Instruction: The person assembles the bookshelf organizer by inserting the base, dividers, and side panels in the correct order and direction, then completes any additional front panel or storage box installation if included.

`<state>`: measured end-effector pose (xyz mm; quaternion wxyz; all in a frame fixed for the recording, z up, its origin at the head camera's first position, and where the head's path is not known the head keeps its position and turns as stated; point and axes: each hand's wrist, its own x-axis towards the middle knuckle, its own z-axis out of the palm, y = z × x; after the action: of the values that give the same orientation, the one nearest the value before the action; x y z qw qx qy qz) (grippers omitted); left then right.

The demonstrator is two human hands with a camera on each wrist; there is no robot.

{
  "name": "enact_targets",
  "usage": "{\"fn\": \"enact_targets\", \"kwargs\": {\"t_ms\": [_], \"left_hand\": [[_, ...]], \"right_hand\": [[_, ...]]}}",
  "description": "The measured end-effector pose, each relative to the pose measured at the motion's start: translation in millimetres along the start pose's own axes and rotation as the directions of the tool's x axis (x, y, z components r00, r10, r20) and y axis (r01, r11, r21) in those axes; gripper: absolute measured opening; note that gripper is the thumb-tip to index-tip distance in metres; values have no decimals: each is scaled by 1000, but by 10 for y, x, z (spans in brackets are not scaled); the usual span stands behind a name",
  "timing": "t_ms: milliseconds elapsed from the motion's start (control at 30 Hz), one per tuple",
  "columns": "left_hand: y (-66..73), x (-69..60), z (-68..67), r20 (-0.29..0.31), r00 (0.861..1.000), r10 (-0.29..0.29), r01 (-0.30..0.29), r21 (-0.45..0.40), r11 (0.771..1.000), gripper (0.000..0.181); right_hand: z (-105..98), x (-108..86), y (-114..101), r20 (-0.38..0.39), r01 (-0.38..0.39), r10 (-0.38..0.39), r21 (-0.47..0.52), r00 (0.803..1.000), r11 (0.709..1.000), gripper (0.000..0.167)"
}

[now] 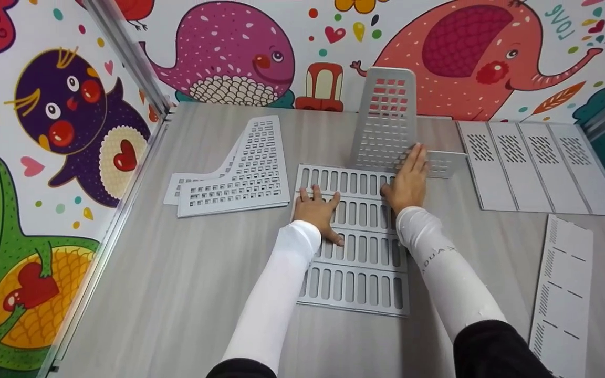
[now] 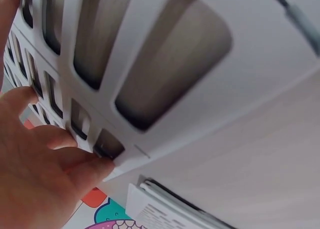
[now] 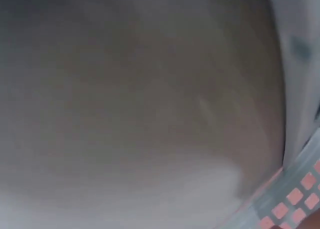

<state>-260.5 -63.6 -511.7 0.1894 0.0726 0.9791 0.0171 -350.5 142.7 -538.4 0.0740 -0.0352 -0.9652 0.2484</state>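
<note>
A grey slotted panel (image 1: 355, 266) lies flat on the table, with rows of long oval slots. My left hand (image 1: 317, 212) rests on its left side, fingers and thumb spread; the left wrist view shows these fingertips (image 2: 92, 171) against the slotted face near its edge. Behind it, a grey perforated panel (image 1: 386, 121) stands upright, a low perforated piece (image 1: 441, 164) reaching right from its base. My right hand (image 1: 408, 184) lies at the slotted panel's upper right corner, fingers extended against the upright panel's lower part. In the right wrist view, the perforated panel (image 3: 287, 204) shows only at the lower right.
Perforated L-shaped plates (image 1: 237, 184) lie stacked on the left. At the right are a wide panel (image 1: 541, 181) with slanted vents and a long narrow panel (image 1: 565, 294). Cartoon-printed walls (image 1: 334, 52) and a metal rail (image 1: 113, 226) bound the table (image 1: 176, 294).
</note>
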Motion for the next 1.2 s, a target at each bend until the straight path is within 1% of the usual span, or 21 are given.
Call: {"fn": "enact_targets", "kwargs": {"t_ms": [100, 267, 333, 400, 467, 533, 567, 633, 667, 700, 733, 767, 833, 900, 933, 967, 1033, 1100, 1133, 1200], "left_hand": [[10, -14, 10, 5, 1000, -2, 2, -9, 1000, 119], [23, -3, -2, 10, 1000, -13, 14, -24, 1000, 118], [29, 21, -4, 6, 1000, -15, 15, -22, 1000, 119], [33, 46, 1, 4, 1000, -15, 15, -20, 1000, 119], [32, 67, 16, 3, 1000, -16, 16, -11, 1000, 120], [26, 63, 15, 0, 1000, -15, 15, -8, 1000, 119], [21, 55, 16, -1, 1000, -15, 15, -7, 1000, 119], [10, 35, 14, -6, 1000, -21, 21, 2, 1000, 119], [6, 22, 10, -9, 1000, -26, 26, 7, 1000, 118], [3, 8, 10, -11, 999, -30, 30, 10, 1000, 118], [3, 2, 15, -10, 999, -31, 31, 15, 999, 118], [4, -2, 22, -7, 1000, -29, 29, 16, 999, 118], [13, -6, 31, -1, 1000, -18, 18, 14, 1000, 118], [21, -10, 27, 2, 1000, -4, 4, 5, 1000, 119], [23, -12, 24, 4, 1000, -2, 2, 4, 1000, 119], [22, -14, 19, 3, 1000, -5, 5, 2, 1000, 119], [16, -19, 3, -4, 1000, -17, 17, 9, 1000, 119], [10, -18, -13, -6, 1000, -22, 22, 15, 1000, 119], [10, -17, -20, -7, 1000, -21, 21, 14, 1000, 119], [10, -10, -32, -5, 1000, -14, 14, 17, 1000, 119]], "right_hand": [[8, -14, -18, 19, 25, -25, -3, 1000, 1000, 117], [-30, 21, -51, 54, 44, -42, -27, 998, 999, 117], [-50, 35, -37, 48, 61, -59, -36, 997, 997, 116], [-66, 27, 7, 31, 58, -57, -34, 998, 998, 117], [-91, 1, 73, 22, 28, -27, -26, 999, 999, 122], [-139, -19, 140, 37, -46, 47, -34, 998, 998, 131], [-171, -24, 167, 57, -94, 96, -45, 994, 995, 135], [-222, -17, 235, 84, -189, 193, -57, 977, 980, 146], [-244, -12, 274, 100, -237, 242, -57, 965, 970, 150], [-259, -7, 320, 112, -282, 284, -35, 952, 959, 152], [-263, -8, 377, 119, -326, 324, 1, 939, 945, 154], [-268, -16, 434, 132, -371, 360, 63, 923, 927, 155], [-272, -40, 553, 169, -411, 386, 151, 907, 899, 156], [-285, -55, 636, 230, -411, 369, 179, 901, 894, 155], [-290, -56, 658, 269, -403, 351, 168, 897, 900, 155], [-296, -52, 664, 315, -384, 326, 142, 891, 912, 155], [-308, -28, 660, 390, -321, 272, 64, 880, 945, 155], [-333, -4, 621, 435, -294, 256, 20, 863, 956, 156], [-345, 6, 602, 454, -291, 259, 2, 853, 957, 156], [-366, 20, 568, 471, -297, 274, -28, 838, 955, 157]]}}
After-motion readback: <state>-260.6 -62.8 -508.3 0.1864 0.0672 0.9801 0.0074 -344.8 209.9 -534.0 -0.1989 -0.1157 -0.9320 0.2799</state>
